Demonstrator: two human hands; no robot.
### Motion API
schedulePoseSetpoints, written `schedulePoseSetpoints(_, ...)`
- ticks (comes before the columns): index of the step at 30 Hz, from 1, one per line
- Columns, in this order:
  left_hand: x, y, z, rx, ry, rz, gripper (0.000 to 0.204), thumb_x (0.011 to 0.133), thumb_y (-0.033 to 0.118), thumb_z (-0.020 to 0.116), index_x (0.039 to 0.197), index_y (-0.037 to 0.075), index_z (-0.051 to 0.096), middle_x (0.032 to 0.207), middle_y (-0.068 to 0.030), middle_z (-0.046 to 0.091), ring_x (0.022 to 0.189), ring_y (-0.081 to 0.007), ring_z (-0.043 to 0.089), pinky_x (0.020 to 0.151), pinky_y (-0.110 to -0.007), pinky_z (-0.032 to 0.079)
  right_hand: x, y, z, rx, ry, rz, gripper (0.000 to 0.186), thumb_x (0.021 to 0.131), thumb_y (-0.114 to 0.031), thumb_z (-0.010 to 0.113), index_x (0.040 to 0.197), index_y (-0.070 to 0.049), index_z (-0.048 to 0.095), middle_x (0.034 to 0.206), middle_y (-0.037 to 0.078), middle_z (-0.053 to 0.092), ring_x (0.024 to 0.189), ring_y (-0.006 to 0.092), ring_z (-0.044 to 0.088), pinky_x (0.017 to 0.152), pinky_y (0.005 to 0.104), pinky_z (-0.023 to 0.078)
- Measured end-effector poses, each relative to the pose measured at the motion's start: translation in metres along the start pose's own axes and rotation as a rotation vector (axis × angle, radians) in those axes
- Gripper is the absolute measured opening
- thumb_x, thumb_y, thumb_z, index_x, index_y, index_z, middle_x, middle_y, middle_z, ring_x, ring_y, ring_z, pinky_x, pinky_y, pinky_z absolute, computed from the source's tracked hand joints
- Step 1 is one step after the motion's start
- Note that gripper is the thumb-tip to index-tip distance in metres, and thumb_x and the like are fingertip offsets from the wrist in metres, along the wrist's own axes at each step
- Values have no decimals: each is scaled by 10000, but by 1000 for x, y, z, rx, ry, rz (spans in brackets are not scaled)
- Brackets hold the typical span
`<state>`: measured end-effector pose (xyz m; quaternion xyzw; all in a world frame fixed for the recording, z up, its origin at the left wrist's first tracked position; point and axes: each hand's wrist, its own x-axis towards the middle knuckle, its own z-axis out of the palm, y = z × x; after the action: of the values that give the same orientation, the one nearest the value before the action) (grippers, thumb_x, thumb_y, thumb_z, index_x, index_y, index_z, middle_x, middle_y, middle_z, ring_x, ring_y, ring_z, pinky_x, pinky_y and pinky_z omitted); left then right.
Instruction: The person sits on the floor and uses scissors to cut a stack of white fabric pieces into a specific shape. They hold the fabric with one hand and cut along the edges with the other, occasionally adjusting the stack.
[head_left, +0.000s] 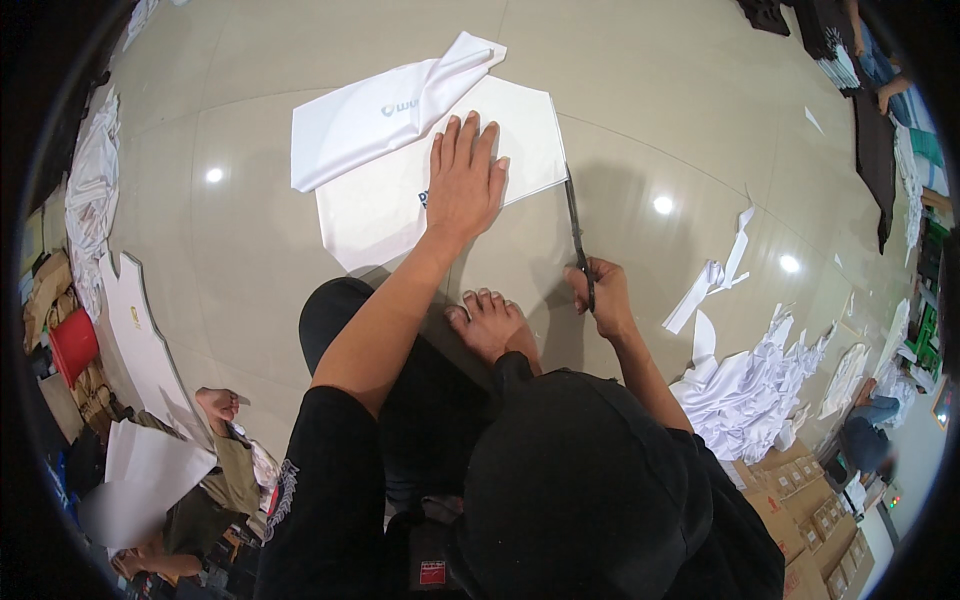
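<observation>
My left hand [464,190] lies flat, fingers stretched, on a white sheet-like piece [370,215] that rests on the floor; whether it is paper or fabric I cannot tell. Dark print on it is partly covered by the hand. Across its far left part lies a folded white cloth [370,120] with a pale grey print. My right hand [604,298] grips a pair of dark scissors [575,220] by the handles. The blades point away from me, and their tips meet the right corner of the white piece. How far the blades are apart I cannot tell.
White fabric strips [705,285] and a heap of white scraps [760,380] lie to the right. Cardboard boxes [800,500] stand behind the heap. At left are a white cut piece [140,330], a red object [73,345] and another person. More people sit along the right side.
</observation>
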<state>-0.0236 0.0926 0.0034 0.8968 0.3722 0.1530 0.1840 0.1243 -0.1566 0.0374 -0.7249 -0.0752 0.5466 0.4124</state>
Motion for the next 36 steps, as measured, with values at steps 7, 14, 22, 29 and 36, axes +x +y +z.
schedulePoseSetpoints(7,-3,13,-4,-212,68,236,353,977,272,762,1271,89,692,1297,-128,668,1266,-366,594,1127,-545,419,9,-9,2,4,-1,-21,278,927,-239,786,758,-62,656,634,5,604,510,100,560,485,284,435)
schedulePoseSetpoints(14,-7,34,19,-214,98,218,309,895,296,841,1142,144,732,1078,-40,649,1081,-274,601,983,-470,431,6,-16,9,-6,31,-5,243,918,-212,793,785,-43,679,628,7,604,510,99,549,483,288,422)
schedulePoseSetpoints(22,-2,49,29,-190,175,161,162,925,240,825,1073,191,779,1032,13,664,1035,-236,608,939,-445,422,6,-10,6,9,24,-5,226,918,-195,791,812,-18,699,646,13,613,513,99,550,480,292,419)
schedulePoseSetpoints(29,-3,49,32,-165,199,165,119,931,216,818,1043,201,783,1010,28,668,1015,-223,614,941,-436,431,2,-12,2,-37,36,6,222,923,-173,781,794,-17,690,637,18,613,507,103,554,477,295,434)
schedulePoseSetpoints(36,-3,48,31,-168,213,188,109,925,195,818,1029,198,788,1000,24,670,992,-221,622,934,-435,434,3,-11,-5,-69,12,23,264,938,-174,783,761,-24,657,610,22,604,496,105,557,469,294,436)
